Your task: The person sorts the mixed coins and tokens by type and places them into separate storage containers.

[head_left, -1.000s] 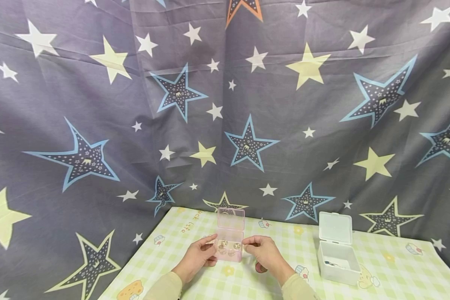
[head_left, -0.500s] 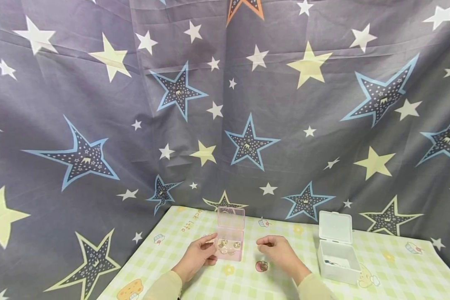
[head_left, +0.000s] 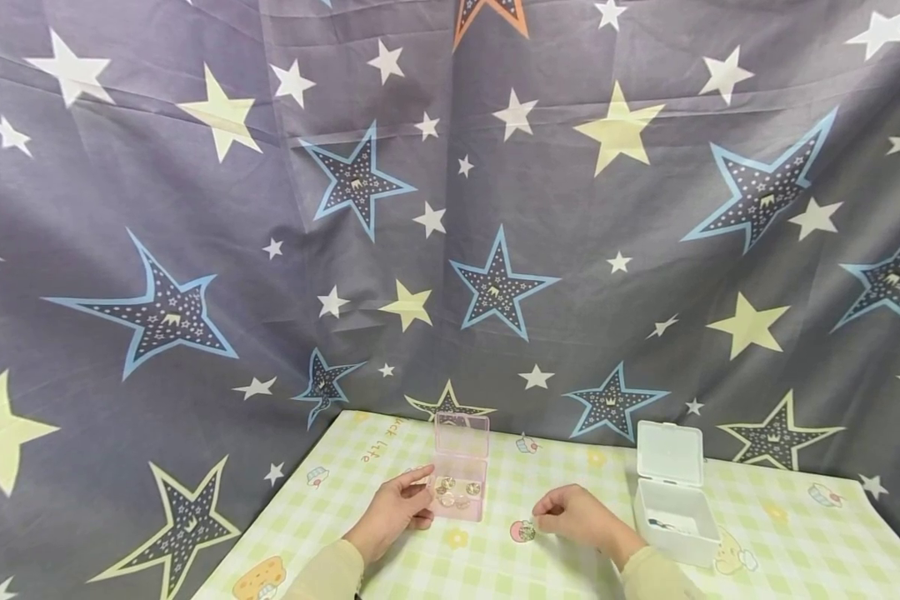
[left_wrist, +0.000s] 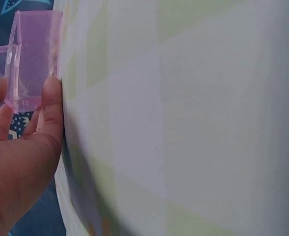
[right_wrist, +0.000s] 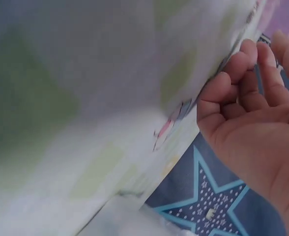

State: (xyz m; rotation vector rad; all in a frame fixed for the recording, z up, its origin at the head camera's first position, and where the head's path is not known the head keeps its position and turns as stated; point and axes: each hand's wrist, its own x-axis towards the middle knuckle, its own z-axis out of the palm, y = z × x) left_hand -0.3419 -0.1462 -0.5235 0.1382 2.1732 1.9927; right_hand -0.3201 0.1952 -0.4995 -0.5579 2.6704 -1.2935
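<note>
Risk, by my judgement: small piece (head_left: 526,528) could slip from the pinch, as grip is at fingertips only; pink box (head_left: 459,488) could tip if pushed. Right hand (head_left: 581,517) down on counter (head_left: 390,550), fingers (right_wrist: 243,66) curled narrow, apparently pinching small piece. Left hand (head_left: 393,512) steadying pink box at its left wall, thumb (left_wrist: 51,105) pressed on it. Box open, near centre of counter; white box (head_left: 675,521) at right, lid up.
</note>
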